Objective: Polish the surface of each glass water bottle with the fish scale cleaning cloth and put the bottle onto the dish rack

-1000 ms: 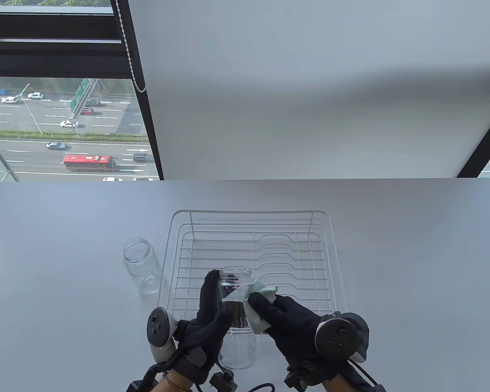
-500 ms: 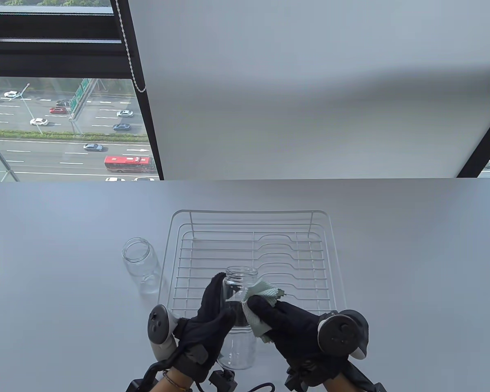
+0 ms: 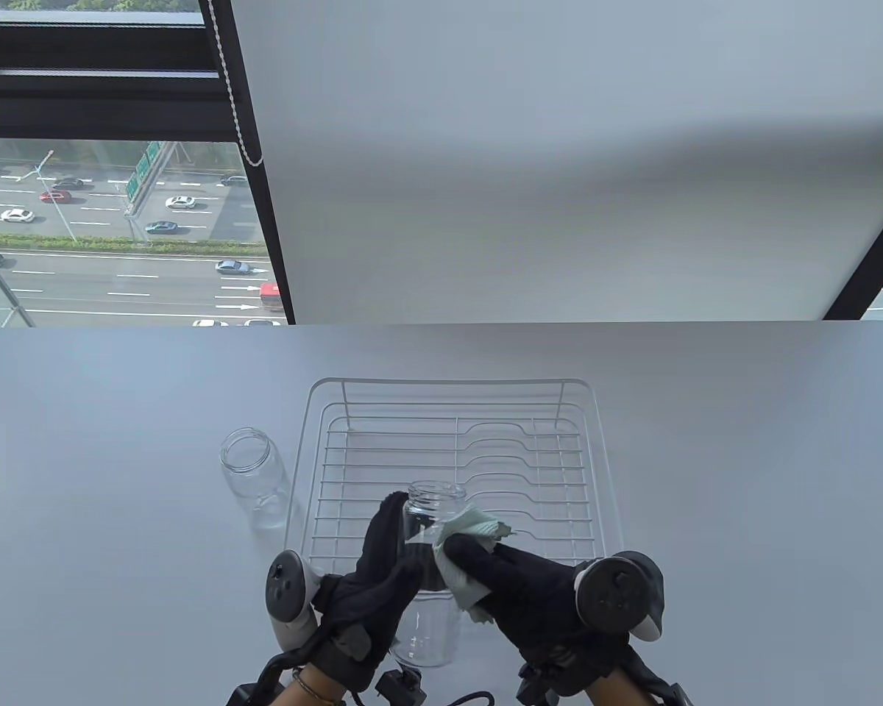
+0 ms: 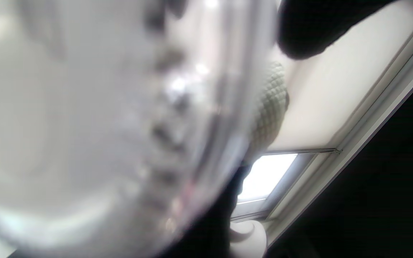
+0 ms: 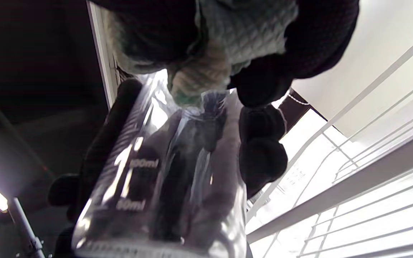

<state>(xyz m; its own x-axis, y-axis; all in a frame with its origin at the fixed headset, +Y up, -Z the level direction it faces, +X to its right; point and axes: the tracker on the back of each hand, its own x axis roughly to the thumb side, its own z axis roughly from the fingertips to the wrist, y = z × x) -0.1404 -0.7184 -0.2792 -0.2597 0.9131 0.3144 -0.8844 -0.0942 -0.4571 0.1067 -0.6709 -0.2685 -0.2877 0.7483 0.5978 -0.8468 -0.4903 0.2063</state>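
A clear glass bottle [image 3: 428, 588] is held upright above the table's front edge, its mouth over the near part of the white wire dish rack [image 3: 456, 471]. My left hand [image 3: 371, 581] grips its left side. My right hand [image 3: 508, 581] presses a pale green fish scale cloth [image 3: 465, 548] against its right side, fingers curled round the cloth. In the right wrist view the bottle [image 5: 170, 179] shows volume marks, with the cloth [image 5: 228, 39] bunched at the top. The left wrist view is filled by the blurred bottle [image 4: 102, 125]. A second empty bottle [image 3: 254, 478] stands left of the rack.
The dish rack holds nothing and sits mid-table. A window with a roller blind [image 3: 559, 147] stands behind the table's far edge. Black cables [image 3: 405, 687] trail at the front edge between my wrists.
The held bottle has shifted slightly right and away from me. My right hand with the cloth has slid a little along its side. The other bottle and the rack have not moved.
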